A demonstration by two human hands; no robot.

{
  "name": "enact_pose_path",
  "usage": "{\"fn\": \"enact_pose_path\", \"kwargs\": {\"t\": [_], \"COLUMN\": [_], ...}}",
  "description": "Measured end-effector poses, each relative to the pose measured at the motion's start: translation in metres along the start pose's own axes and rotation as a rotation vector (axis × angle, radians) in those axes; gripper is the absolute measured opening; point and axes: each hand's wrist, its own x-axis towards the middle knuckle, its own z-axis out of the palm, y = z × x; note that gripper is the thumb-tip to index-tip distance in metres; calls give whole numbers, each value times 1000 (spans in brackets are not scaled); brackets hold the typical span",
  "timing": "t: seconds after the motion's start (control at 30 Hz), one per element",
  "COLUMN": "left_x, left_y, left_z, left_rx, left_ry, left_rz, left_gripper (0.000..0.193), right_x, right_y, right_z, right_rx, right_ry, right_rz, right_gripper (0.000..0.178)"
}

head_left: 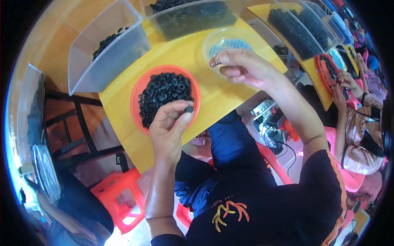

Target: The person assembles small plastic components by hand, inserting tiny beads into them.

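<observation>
My left hand (168, 127) is closed at the near edge of an orange bowl (134, 110), pinching a small black part (188, 109) between thumb and forefinger. Many small black ring-shaped parts (166, 90) fill the bowl. Higher up and to the right, my right hand (248, 69) is in the air, its fingers pinched around a small shiny metal piece (216, 62) that is too small to name. Behind that hand stands a round clear tub (208, 39) of tiny silvery pieces (232, 43), partly covered by my fingers.
Clear plastic bins (88, 76) line the far side of the yellow table (123, 141), holding black parts. Under the table lies a white box with cables (266, 123). A red stool (123, 197) stands at left. At right, another person's hands (344, 84) work beside a red bowl (320, 67).
</observation>
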Motion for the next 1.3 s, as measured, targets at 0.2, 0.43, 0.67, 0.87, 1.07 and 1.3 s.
{"fn": "enact_pose_path", "kwargs": {"t": [0.2,0.43,0.67,0.87,1.07,1.3], "left_x": [-3,-14,-17,-22,-27,-34], "left_y": [0,1,-15,-18,-21,-27], "left_z": [-2,-19,-28,-22,-26,-29], "left_rx": [8,-226,-832,-854,-912,-884], "left_ry": [-1,33,58,95,59,83], "left_rz": [75,12,-115,-131,-116,-120], "left_gripper": [21,24,18,17,17,17], "right_x": [-5,-2,1,5,3,2], "right_y": [24,36,52,55,55,60], "right_z": [54,77,95,104,106,113], "right_rx": [-23,-35,-80,-177,-177,-207], "right_ry": [-145,-190,-157,-116,-124,-127], "right_rz": [125,147,120,63,91,102], "right_gripper": [21,16,13,11,12,12]}}
